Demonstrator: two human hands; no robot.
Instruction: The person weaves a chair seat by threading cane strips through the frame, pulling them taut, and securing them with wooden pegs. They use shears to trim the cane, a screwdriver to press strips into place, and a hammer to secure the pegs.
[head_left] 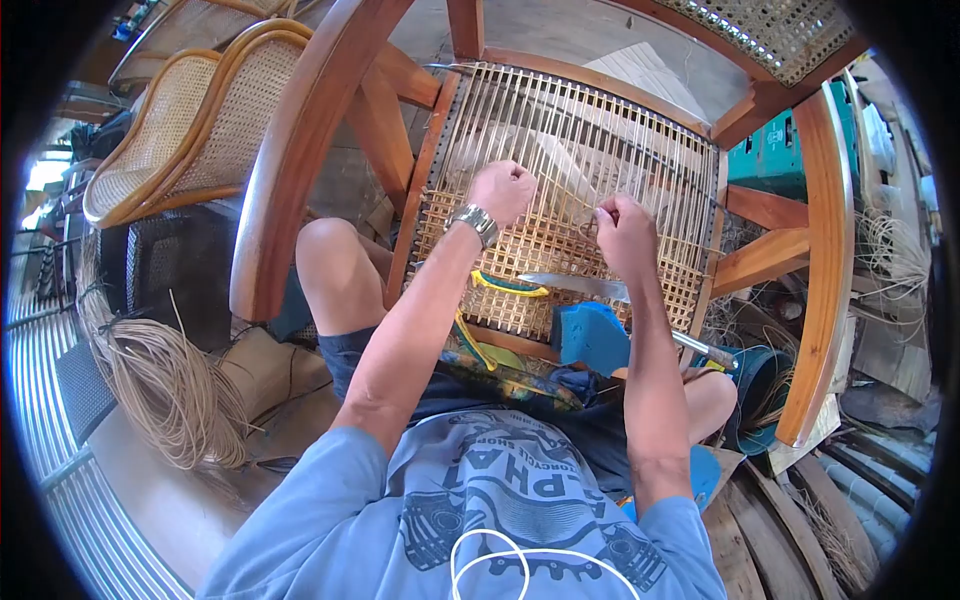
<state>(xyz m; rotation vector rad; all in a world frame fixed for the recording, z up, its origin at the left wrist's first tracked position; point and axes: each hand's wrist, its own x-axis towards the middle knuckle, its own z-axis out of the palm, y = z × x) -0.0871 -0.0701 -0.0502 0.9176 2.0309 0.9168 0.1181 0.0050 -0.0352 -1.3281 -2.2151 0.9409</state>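
Observation:
A wooden chair frame stands before me, its seat strung with pale cane strands. The near part of the seat is a tighter cane weave. Over the left middle of the seat, my left hand is closed in a fist; what it grips is hidden. My right hand pinches a thin cane strand at the right middle. Below the hands, a knife blade and pliers with yellow-and-blue handles lie on the weave. A blue pad sits at the near edge.
A coil of cane hangs at the left, below a rattan-backed chair. A metal rod-like tool lies near my right knee, beside a teal bucket. Wooden boards lie at lower right; a green crate stands behind.

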